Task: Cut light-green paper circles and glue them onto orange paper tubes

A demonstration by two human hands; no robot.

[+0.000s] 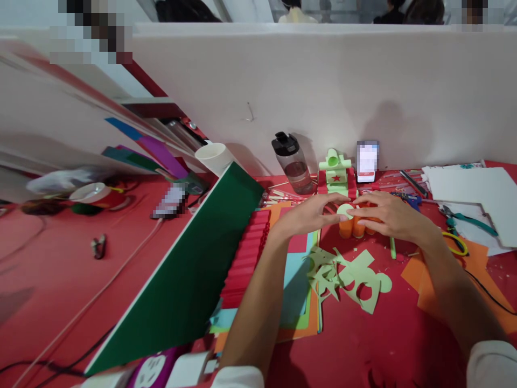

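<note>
Several upright orange paper tubes (pixel 357 228) stand close together on the red table. A round light green paper disc (pixel 344 210) sits over the top of the leftmost tube. Coming in from the left, my left hand (pixel 317 211) pinches the disc's edge between thumb and fingers. My right hand (pixel 383 215) arches over the other tubes, its fingertips meeting the disc from the right and partly hiding the tubes. Nearer to me lie light green paper offcuts (pixel 359 277) with round holes. Behind my hands stands a light green paper model (pixel 336 175) with a red star.
A water bottle (pixel 293 164) and a propped phone (pixel 367 161) stand by the white partition. A green board (pixel 189 269) leans at left beside red folded paper (pixel 247 258). At right are pliers (pixel 470 221), scissors (pixel 456 245) and orange sheets (pixel 438 291).
</note>
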